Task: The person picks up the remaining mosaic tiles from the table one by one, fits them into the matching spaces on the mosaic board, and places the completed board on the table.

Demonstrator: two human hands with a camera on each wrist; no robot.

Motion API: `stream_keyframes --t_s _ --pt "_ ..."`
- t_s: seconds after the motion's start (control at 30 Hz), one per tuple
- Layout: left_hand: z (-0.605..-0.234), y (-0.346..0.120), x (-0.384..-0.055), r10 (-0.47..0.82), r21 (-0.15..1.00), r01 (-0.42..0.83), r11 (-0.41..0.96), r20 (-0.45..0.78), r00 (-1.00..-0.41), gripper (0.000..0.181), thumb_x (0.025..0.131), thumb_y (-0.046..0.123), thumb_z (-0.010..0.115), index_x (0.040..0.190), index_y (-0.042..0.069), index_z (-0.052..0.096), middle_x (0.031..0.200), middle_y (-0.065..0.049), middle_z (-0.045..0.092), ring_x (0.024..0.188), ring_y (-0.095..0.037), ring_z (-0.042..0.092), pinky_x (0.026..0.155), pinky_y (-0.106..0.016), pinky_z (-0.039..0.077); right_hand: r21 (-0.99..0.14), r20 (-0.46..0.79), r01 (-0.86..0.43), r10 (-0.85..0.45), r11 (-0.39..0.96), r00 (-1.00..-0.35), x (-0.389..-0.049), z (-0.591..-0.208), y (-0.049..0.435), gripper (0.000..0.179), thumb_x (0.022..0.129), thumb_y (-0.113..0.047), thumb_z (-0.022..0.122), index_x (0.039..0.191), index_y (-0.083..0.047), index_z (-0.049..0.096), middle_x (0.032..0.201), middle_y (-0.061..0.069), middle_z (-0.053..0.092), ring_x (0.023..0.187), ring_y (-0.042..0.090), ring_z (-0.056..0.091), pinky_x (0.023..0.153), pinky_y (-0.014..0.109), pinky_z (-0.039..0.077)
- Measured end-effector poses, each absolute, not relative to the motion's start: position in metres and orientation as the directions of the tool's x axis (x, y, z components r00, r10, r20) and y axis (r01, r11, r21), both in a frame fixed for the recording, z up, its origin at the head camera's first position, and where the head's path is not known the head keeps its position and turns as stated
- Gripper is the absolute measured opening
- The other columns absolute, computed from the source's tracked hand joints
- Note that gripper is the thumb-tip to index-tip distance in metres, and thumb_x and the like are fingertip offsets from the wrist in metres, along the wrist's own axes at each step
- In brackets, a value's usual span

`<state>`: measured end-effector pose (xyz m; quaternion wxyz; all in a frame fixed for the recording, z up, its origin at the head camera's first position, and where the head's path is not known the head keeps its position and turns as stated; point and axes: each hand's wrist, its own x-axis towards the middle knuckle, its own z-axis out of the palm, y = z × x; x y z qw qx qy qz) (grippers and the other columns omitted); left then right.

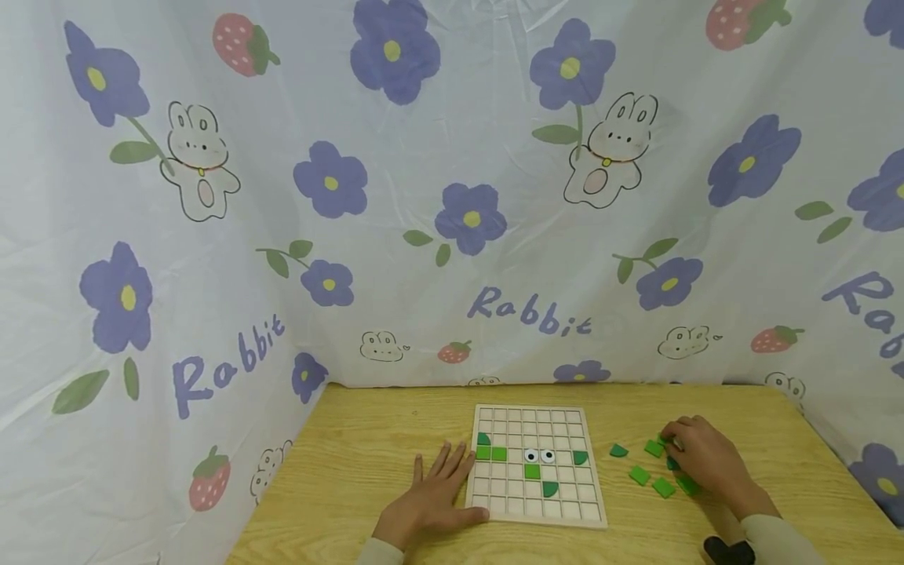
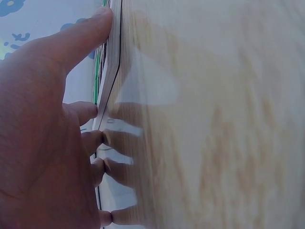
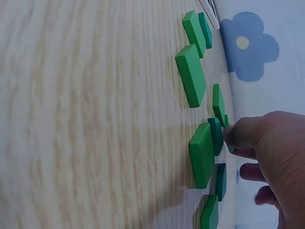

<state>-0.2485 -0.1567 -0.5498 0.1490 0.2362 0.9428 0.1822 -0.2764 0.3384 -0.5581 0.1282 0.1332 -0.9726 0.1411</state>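
Note:
A pale wooden grid board [image 1: 507,502] lies on the table. Light green square tiles, dark green quarter-round tiles and two round eye pieces [image 1: 540,455] sit in some of its squares. My left hand [image 1: 432,501] lies spread along the board's left side, thumb at the near corner and fingertips at the edge. To the right of the board, my right hand [image 1: 709,464] reaches over loose green pieces. In the right wrist view its thumb and fingers pinch a light green tile [image 3: 230,145] at the far side of the group; the thumb partly hides it.
Loose square tiles [image 1: 663,488] and a dark green quarter-round tile [image 1: 618,450] lie between board and right hand. The wooden table [image 1: 374,447] ends at a patterned curtain [image 1: 424,314] behind and at both sides. Something black [image 1: 729,552] is at the right wrist.

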Motion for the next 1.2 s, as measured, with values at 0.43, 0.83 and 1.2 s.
stream_keyframes --t_s 0.43,0.83,1.2 --pt "-0.549 -0.156 -0.246 0.501 0.433 0.386 0.814 -0.189 -0.845 0.102 0.097 0.072 0.061 0.173 0.018 0.02 0.181 -0.009 0.01 0.168 -0.04 0.005 0.125 -0.079 -0.004 -0.279 0.304 -0.259 -0.171 0.925 -0.937 -0.271 -0.556 0.33 0.014 0.09 -0.015 0.084 0.104 -0.014 0.079 0.111 0.009 0.076 0.08 0.026 0.074 0.061 0.044 0.059" --pt "-0.549 -0.157 -0.246 0.504 0.443 0.388 0.808 -0.179 -0.845 0.102 0.097 0.071 0.062 0.173 0.017 0.02 0.181 -0.009 0.01 0.168 -0.04 0.004 0.125 -0.079 -0.004 -0.303 0.297 -0.263 -0.171 0.916 -0.94 -0.27 -0.551 0.314 0.014 0.092 -0.019 0.083 0.105 -0.016 0.079 0.116 0.007 0.075 0.081 0.024 0.074 0.061 0.043 0.058" --pt "-0.548 -0.156 -0.247 0.503 0.445 0.384 0.809 -0.187 -0.844 0.102 0.097 0.071 0.062 0.173 0.017 0.021 0.181 -0.01 0.01 0.168 -0.041 0.004 0.125 -0.079 -0.005 -0.308 0.343 -0.296 -0.184 0.904 -0.921 -0.27 -0.55 0.3 0.015 0.091 -0.021 0.084 0.106 -0.02 0.08 0.113 0.002 0.076 0.077 0.016 0.071 0.06 0.036 0.057"
